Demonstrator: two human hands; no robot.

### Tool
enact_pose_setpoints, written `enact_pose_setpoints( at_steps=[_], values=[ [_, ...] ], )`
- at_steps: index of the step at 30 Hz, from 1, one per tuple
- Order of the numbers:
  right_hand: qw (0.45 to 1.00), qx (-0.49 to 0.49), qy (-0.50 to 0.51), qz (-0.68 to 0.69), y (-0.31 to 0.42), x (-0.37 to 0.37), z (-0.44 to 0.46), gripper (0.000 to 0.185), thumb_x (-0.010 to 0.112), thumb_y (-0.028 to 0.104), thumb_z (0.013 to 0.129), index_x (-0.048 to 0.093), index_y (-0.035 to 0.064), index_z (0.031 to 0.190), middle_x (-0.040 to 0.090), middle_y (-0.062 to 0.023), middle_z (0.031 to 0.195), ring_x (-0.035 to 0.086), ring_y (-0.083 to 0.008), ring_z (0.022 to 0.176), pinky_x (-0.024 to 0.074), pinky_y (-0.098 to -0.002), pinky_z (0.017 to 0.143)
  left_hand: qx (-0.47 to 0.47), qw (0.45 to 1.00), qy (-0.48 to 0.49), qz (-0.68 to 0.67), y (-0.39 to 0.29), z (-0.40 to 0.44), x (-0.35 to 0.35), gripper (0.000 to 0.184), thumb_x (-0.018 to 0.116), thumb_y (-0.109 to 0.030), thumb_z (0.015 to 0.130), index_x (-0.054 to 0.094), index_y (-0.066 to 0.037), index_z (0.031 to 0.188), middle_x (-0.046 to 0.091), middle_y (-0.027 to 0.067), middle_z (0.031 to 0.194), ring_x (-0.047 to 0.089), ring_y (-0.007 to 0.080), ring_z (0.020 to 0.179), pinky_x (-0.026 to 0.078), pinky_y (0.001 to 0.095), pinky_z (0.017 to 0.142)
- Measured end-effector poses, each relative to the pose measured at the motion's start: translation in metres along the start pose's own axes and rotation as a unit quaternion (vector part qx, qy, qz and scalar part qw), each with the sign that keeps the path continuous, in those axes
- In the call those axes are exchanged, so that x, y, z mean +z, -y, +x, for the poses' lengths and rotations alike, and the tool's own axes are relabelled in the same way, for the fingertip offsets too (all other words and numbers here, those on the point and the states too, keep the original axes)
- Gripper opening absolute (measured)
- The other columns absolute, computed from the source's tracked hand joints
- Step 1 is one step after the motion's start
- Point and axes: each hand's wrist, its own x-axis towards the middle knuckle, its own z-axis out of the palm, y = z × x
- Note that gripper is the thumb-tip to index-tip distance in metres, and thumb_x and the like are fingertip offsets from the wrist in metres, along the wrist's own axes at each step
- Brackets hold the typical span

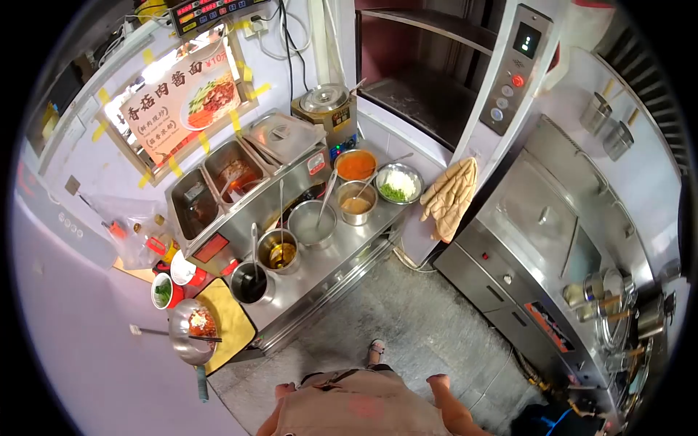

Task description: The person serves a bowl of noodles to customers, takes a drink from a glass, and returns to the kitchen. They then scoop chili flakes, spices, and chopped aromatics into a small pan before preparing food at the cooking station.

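At the bottom edge, my left hand (286,390) hangs beside the brown apron (356,403), and my right hand (438,381) hangs on its other side. Neither visibly holds or touches anything, and their fingers are too small to read. Nearest to my left hand is the steel counter (316,280). Along it stand a pot of dark sauce (249,285), a pot of oil (281,253) and a pot of cloudy liquid (313,225), each with a ladle. A metal pan (182,330) with reddish food and chopsticks sits by a yellow mat (231,320).
Farther along are a pot of brown sauce (355,206), a bowl of orange sauce (356,166) and a bowl of chopped white and green food (400,187). Oven mitts (451,196) hang at the counter's end. Steel cooking equipment (520,240) stands right, above grey floor (414,312).
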Motion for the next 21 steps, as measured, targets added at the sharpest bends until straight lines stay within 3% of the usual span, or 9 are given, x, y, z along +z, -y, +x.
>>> enact_pose_setpoints(
  at_steps=[5,6,8,10,12,16,18,20,21],
  values=[
    [0.992,-0.029,0.084,-0.090,0.040,-0.025,0.049,0.025,0.065,0.023,0.066,0.068,0.0055,0.084,0.066,-0.0139,0.092,0.064,-0.0296,0.087,0.0494,-0.0369,0.077,0.109,0.986,-0.063,-0.107,-0.034,-0.016,0.017,0.034,0.061,-0.033,0.070,0.067,0.000,0.076,0.064,0.0161,0.067,0.061,0.0262,0.056,0.047,0.0389,0.058],
    [0.979,-0.078,0.061,-0.176,0.039,-0.013,0.065,0.022,0.063,0.027,0.068,0.068,0.0072,0.077,0.066,-0.0101,0.079,0.064,-0.0233,0.075,0.0492,-0.0345,0.067,0.118,0.979,-0.079,-0.144,-0.034,-0.014,0.023,0.032,0.062,-0.030,0.069,0.067,0.000,0.078,0.065,0.0148,0.066,0.060,0.0247,0.054,0.048,0.0380,0.057],
    [0.922,-0.176,0.030,-0.345,0.015,0.042,0.141,0.029,0.055,0.038,0.074,0.067,0.0110,0.070,0.066,-0.0041,0.067,0.063,-0.0159,0.061,0.0491,-0.0326,0.060,0.055,0.971,-0.046,-0.226,-0.037,-0.027,0.022,0.029,0.065,-0.025,0.069,0.067,0.000,0.083,0.066,0.0129,0.067,0.062,0.0210,0.059,0.050,0.0348,0.058],
    [0.976,-0.093,0.075,-0.180,0.063,0.012,0.085,0.033,0.049,0.037,0.081,0.067,0.0101,0.072,0.065,-0.0036,0.066,0.064,-0.0170,0.066,0.0484,-0.0346,0.068,-0.009,0.969,-0.036,-0.244,-0.037,-0.039,0.019,0.028,0.066,-0.023,0.069,0.066,-0.001,0.087,0.065,0.0119,0.069,0.062,0.0184,0.063,0.051,0.0327,0.061],
    [0.891,-0.190,0.182,-0.371,0.099,0.005,0.081,0.028,0.054,0.035,0.078,0.067,0.0103,0.075,0.065,-0.0052,0.065,0.064,-0.0193,0.063,0.0495,-0.0333,0.064,-0.008,0.970,-0.025,-0.241,0.023,0.018,0.062,0.028,0.066,-0.023,0.070,0.066,-0.001,0.087,0.066,0.0125,0.073,0.062,0.0185,0.067,0.051,0.0333,0.062],
    [0.968,-0.141,0.120,-0.169,0.117,0.034,0.094,0.020,0.060,0.028,0.073,0.068,0.0102,0.077,0.065,-0.0061,0.065,0.063,-0.0198,0.058,0.0498,-0.0312,0.057,-0.017,0.968,-0.035,-0.247,0.055,0.022,0.084,0.029,0.066,-0.023,0.071,0.066,0.000,0.089,0.066,0.0137,0.080,0.063,0.0201,0.073,0.050,0.0343,0.066],
    [0.803,-0.494,0.053,-0.329,0.131,0.063,0.124,0.016,0.063,0.023,0.069,0.068,0.0095,0.077,0.064,-0.0051,0.062,0.061,-0.0185,0.053,0.0486,-0.0286,0.051,-0.034,0.967,-0.043,-0.248,0.054,0.016,0.084,0.029,0.065,-0.023,0.071,0.066,0.000,0.089,0.066,0.0139,0.080,0.063,0.0202,0.074,0.050,0.0343,0.066],
    [0.899,-0.379,0.126,-0.180,0.194,0.044,0.086,0.018,0.064,0.023,0.070,0.067,0.0077,0.078,0.062,-0.0048,0.061,0.060,-0.0159,0.053,0.0478,-0.0273,0.052,-0.047,0.964,-0.051,-0.256,0.047,0.017,0.086,0.030,0.065,-0.023,0.071,0.066,0.000,0.089,0.066,0.0140,0.081,0.063,0.0204,0.074,0.050,0.0344,0.067],
    [0.899,-0.376,0.189,-0.121,0.238,0.014,0.046,0.019,0.065,0.024,0.071,0.067,0.0068,0.077,0.062,-0.0047,0.060,0.059,-0.0144,0.053,0.0471,-0.0269,0.052,-0.050,0.963,-0.053,-0.260,0.041,0.019,0.085,0.030,0.065,-0.023,0.071,0.066,0.000,0.089,0.066,0.0141,0.081,0.063,0.0205,0.075,0.050,0.0344,0.067]
  ],
)
